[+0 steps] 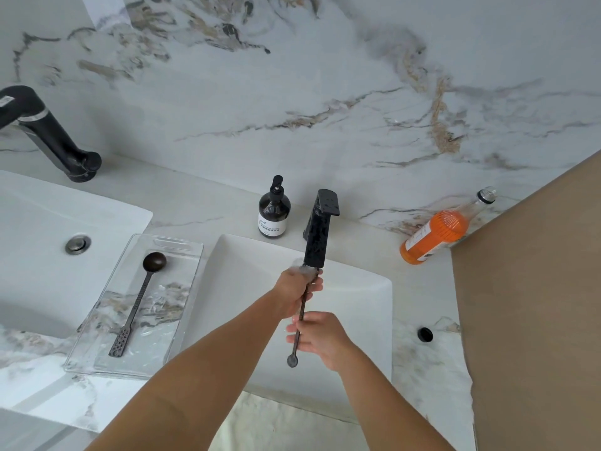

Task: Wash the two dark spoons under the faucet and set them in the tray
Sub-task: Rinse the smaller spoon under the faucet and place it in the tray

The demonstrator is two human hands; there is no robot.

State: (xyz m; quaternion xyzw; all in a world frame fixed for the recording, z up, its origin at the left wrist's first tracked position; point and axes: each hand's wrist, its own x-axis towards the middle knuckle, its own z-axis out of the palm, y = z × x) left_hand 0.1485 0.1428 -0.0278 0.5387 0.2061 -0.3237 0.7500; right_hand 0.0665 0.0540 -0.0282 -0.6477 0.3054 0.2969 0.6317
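Marble counter's sink (374, 288): left hand (297, 289) and right hand (320, 336) grip 1 spoon (300, 317) under faucet (318, 236).

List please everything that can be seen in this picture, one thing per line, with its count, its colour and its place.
spoon in the tray: 1, dark, lying in the clear tray, bowl end away from the person
spoon in the hands: 1, dark, over the right sink under the faucet
tray: 1, clear, on the counter between the two sinks
faucet: 1, black, behind the right sink, water running
second faucet: 1, black, far left
sinks: 2, white, set in the counter
pump bottle: 1, dark brown, left of the faucet
orange bottle: 1, orange, on the counter at right, leaning
left hand: 1, around the spoon's upper end, in the water
right hand: 1, holding the handle lower down
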